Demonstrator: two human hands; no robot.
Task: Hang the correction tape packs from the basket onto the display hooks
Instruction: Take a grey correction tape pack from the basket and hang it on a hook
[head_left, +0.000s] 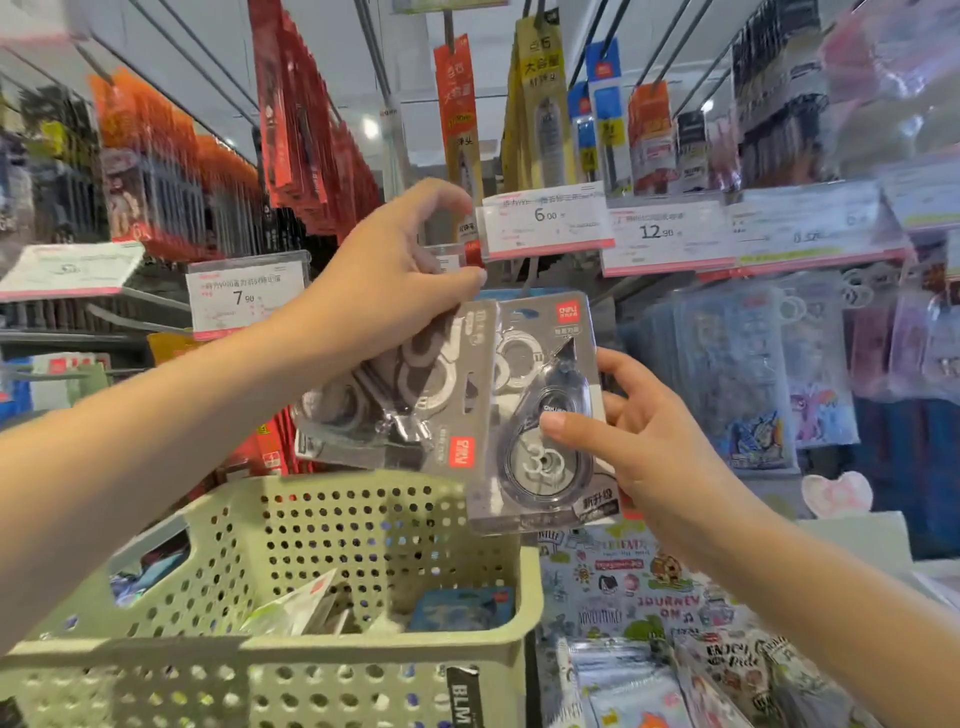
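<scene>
A wall of display racks (675, 130) fills the background, hung with carded stationery and fronted by price tags (545, 221) marked 6.00, 12.90 and 7.90. Below, a pale green perforated basket (322, 660) sits in the foreground, holding a few packets, among them a blue one (457, 608). To its right lie printed sticker sheets (639, 597). Above the basket, two grey correction tape packs are held up near the tags: the right hand (649, 441) grips the upright front pack (540, 415) by its right edge, thumb pressed on the clear blister over the tape dispenser. The left hand (384, 280) pinches the top of the tilted rear pack (384, 400), which overlaps behind the front one and looks blurred.
</scene>
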